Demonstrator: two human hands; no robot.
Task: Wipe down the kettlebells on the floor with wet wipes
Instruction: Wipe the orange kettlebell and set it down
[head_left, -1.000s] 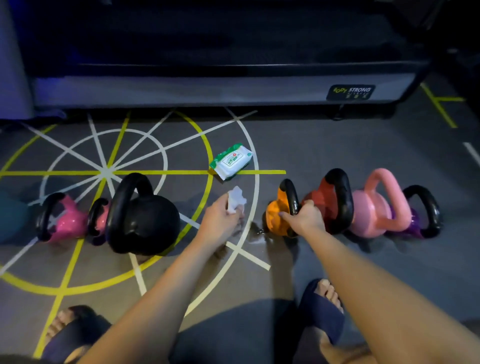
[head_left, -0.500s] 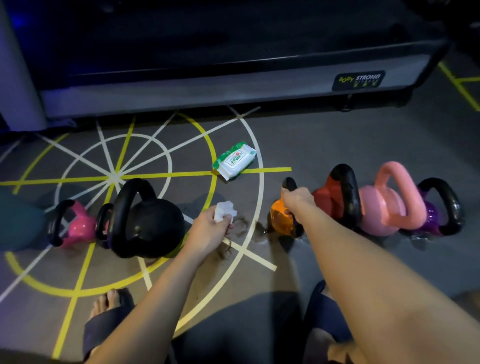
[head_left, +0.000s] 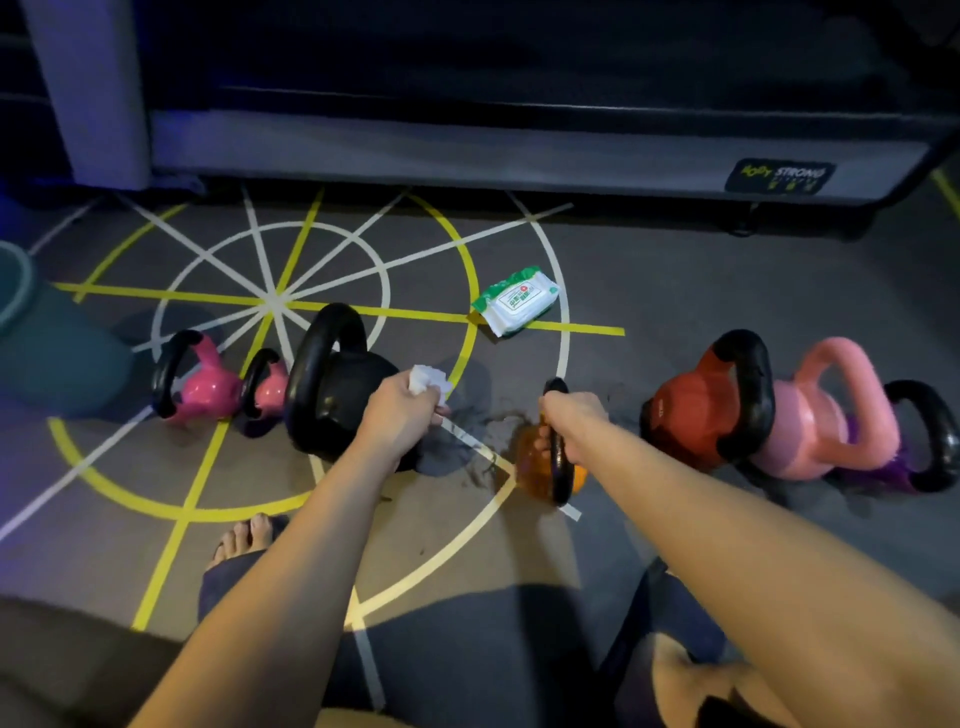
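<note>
From the head camera, the left hand (head_left: 402, 410) is closed round a crumpled wet wipe (head_left: 428, 378), held just in front of the big black kettlebell (head_left: 332, 395); whether the wipe touches the bell cannot be told. The right hand (head_left: 571, 415) is wrapped round the black handle of the small orange kettlebell (head_left: 535, 467), which sits apart from the others in the gap between the black bell and the red kettlebell (head_left: 685, 410); whether it is lifted off the floor (head_left: 675, 291) cannot be told. No bell looks plainly wiped, so most of the job seems left: two small pink kettlebells (head_left: 208, 387) to the left, and the red, the pale pink kettlebell (head_left: 810, 431) and the purple kettlebell (head_left: 883, 470) packed close on the right. The wipes pack (head_left: 514, 301) lies beyond the hands, within reach. Dark smears (head_left: 488, 441) mark the floor between the hands. A sandalled foot (head_left: 249, 535) stands near, and a machine base (head_left: 467, 150) bounds the far side.
</note>
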